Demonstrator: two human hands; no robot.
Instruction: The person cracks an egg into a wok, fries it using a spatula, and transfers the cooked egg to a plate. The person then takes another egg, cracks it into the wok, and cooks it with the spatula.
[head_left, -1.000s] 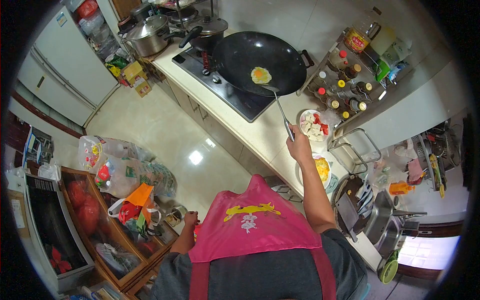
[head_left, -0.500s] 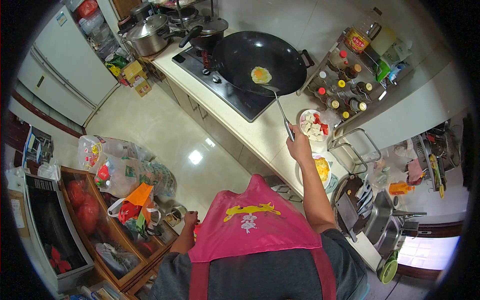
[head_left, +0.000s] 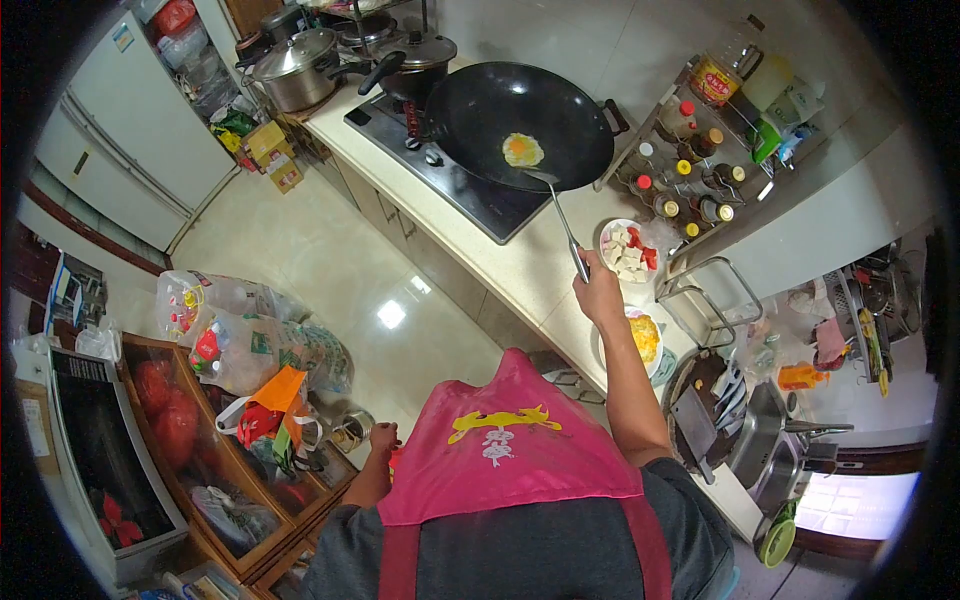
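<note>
My right hand [head_left: 598, 290] is closed around the handle of a metal spatula [head_left: 563, 217]. The spatula's blade rests inside a large black wok [head_left: 470, 120], at the near edge of a fried egg [head_left: 522, 150]. White shows around the egg's orange-yellow yolk. Beside my right hand, a plate [head_left: 606, 236] carries white cubes and red pieces. Under my right forearm lies another plate [head_left: 655, 368] with a cooked yellow egg on it. Away from the counter, my left hand [head_left: 383, 437] hangs low at my side with its fingers curled, and I see nothing in it.
The wok sits on a black cooktop [head_left: 500, 215], with a lidded black pot [head_left: 420, 52] behind it. A rack of sauce bottles [head_left: 685, 170] stands right of the wok. A cleaver [head_left: 692, 430] and a sink [head_left: 770, 440] are farther right. Bagged bottles [head_left: 250, 350] lie on the floor at left.
</note>
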